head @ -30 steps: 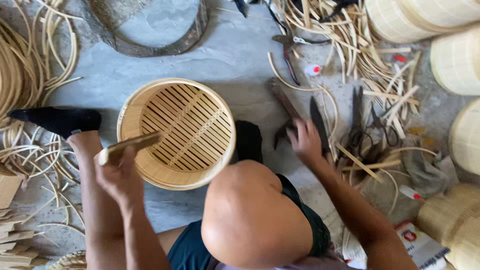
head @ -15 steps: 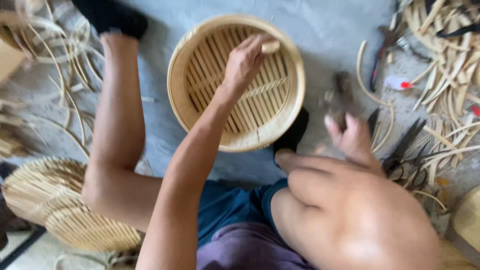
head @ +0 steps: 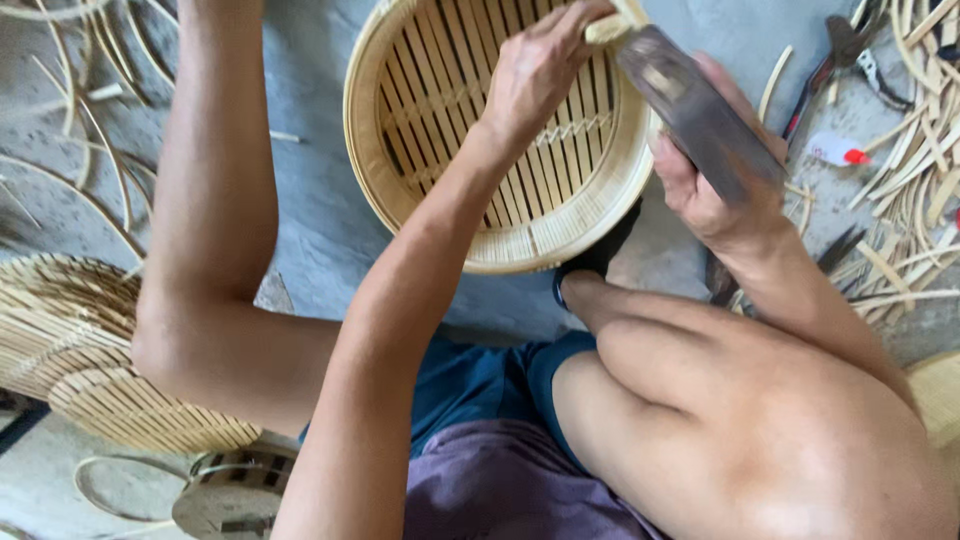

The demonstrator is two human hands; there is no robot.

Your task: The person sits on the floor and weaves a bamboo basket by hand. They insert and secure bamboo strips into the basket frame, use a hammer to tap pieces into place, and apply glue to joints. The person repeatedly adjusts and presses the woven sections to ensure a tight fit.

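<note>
Concrete floor (head: 320, 230) bears steamer basket (head: 480, 130); left hand (head: 540, 70) inside, right hand (head: 715, 190) beside.

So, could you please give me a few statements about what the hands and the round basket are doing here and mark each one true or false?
1. The left hand presses a small pale strip at the rim of the round bamboo steamer basket. True.
2. The right hand is bare of any tool. False: it grips a dark flat metal blade.
3. The basket stands on a wooden table. False: it sits on the grey concrete floor, beside the person's foot.
4. The basket's bottom is made of parallel slats. True.
5. A flat woven lid lies at the lower left. True.
6. The blade lies far from the basket. False: its tip is at the rim, near the strip.
</note>
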